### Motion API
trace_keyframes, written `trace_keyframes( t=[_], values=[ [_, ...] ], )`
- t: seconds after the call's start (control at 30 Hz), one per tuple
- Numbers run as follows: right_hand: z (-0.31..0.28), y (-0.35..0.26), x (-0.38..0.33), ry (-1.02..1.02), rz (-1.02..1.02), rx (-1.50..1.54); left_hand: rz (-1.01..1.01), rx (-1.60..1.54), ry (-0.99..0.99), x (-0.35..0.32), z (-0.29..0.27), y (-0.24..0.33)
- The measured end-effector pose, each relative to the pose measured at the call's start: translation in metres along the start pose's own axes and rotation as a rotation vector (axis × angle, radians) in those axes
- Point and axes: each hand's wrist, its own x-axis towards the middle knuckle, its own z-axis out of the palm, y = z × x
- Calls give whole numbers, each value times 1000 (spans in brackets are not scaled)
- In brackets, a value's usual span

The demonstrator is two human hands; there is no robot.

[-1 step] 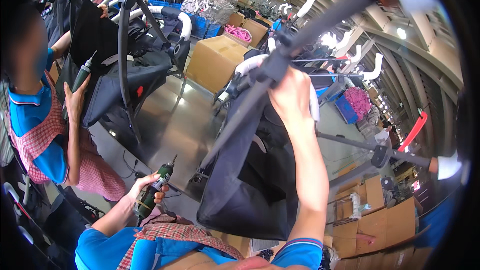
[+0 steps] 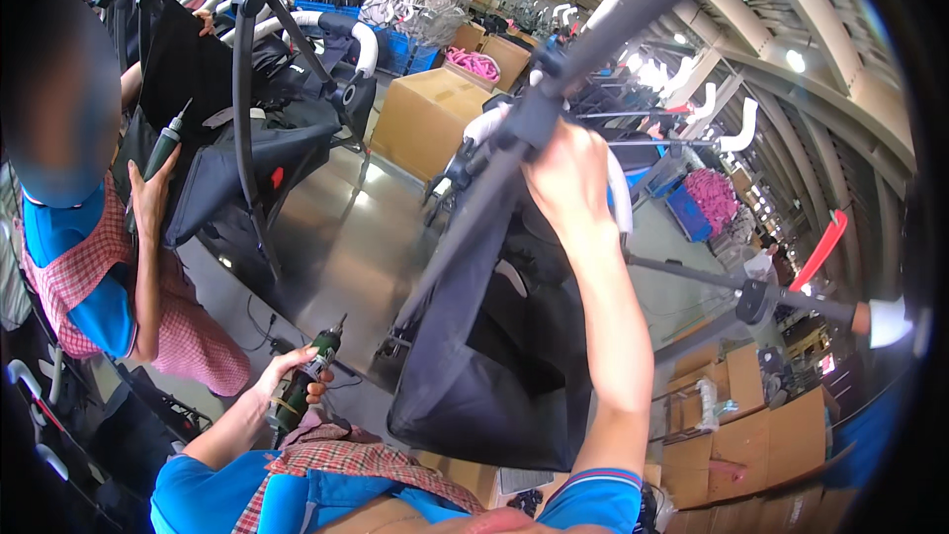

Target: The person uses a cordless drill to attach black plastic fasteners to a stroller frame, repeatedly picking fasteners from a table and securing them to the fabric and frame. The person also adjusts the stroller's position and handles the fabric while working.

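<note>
Gripping the long dark metal frame bar (image 2: 554, 99) up high, the right hand (image 2: 568, 183) has fingers wrapped tight. Down low, the left hand (image 2: 287, 376) squeezes a green power screwdriver (image 2: 308, 381) pointing up toward it.

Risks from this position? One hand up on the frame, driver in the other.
1. The right hand alone holds up the stroller frame; with the black fabric seat hanging below, it may swing or slip.
2. The left hand holds the green power screwdriver bit-up, near the fabric; a snag seems possible.
3. A co-worker stands close on the left with another driver.
</note>
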Motion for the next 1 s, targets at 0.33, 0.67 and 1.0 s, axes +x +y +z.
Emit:
trace_keyframes(
  t=[0.33,0.67,1.0],
  values=[
    [-135,0,-130,-168,284,61,-372,356,465,10,-47,-92],
    [-272,-111,-540,-412,1499,-66,-968,434,-52,91,59,-135],
    [-173,-191,-644,-263,1724,-88,-1107,831,-220,104,129,-215]
  ],
)
